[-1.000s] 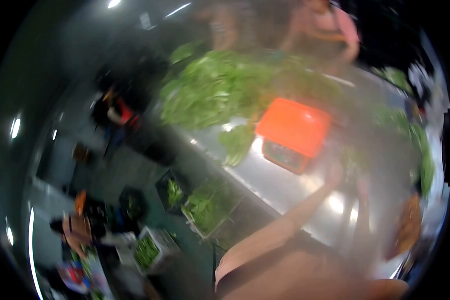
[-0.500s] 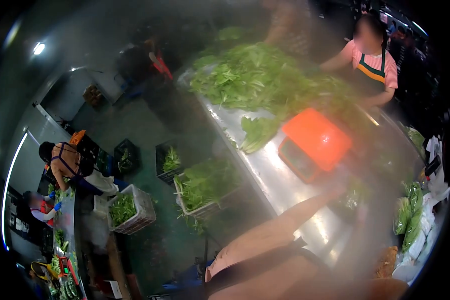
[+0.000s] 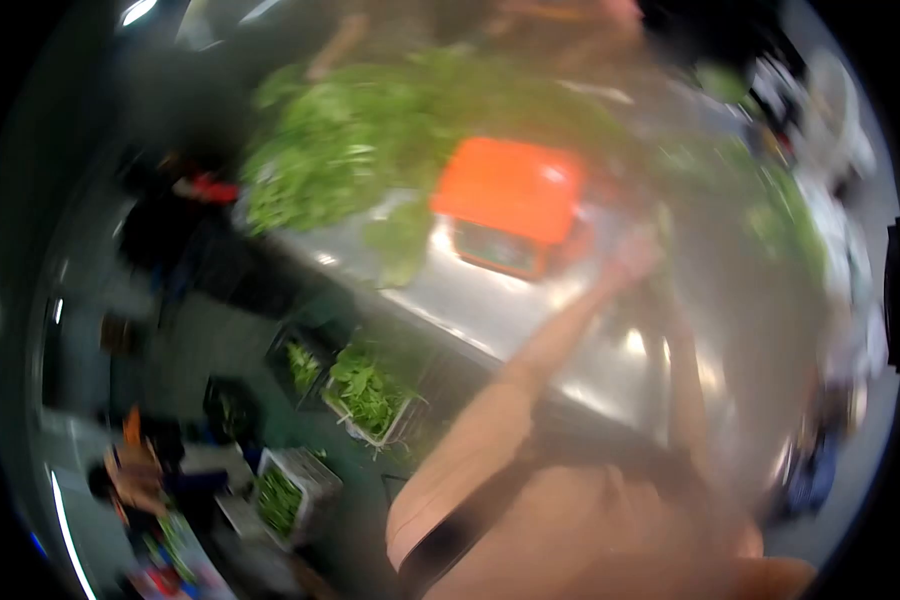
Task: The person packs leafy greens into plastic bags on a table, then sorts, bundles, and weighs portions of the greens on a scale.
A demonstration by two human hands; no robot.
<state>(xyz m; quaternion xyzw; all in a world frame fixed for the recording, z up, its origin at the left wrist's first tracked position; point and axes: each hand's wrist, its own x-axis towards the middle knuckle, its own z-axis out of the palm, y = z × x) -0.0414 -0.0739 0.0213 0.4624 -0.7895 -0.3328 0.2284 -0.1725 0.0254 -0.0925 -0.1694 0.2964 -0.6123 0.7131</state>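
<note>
My left hand reaches over the shiny metal table, just right of an orange scale. Motion and haze smear its fingers, and a pale greenish blur beside it is too unclear to name. The right forearm comes up from below, ending in my right hand, also smeared and close to the left one. Whether either hand holds anything is not visible. A large heap of leafy greens lies left of the scale, with a few leaves by its near left side.
Blurred bagged greens and white plastic lie along the right. Crates of greens stand on the floor at left. A co-worker's arm is beyond the heap; another person bends at a lower-left table.
My view has swung, so the scale and greens appear further left and higher. My right forearm has come into sight near the left hand. The co-worker across the table is now mostly cut off.
</note>
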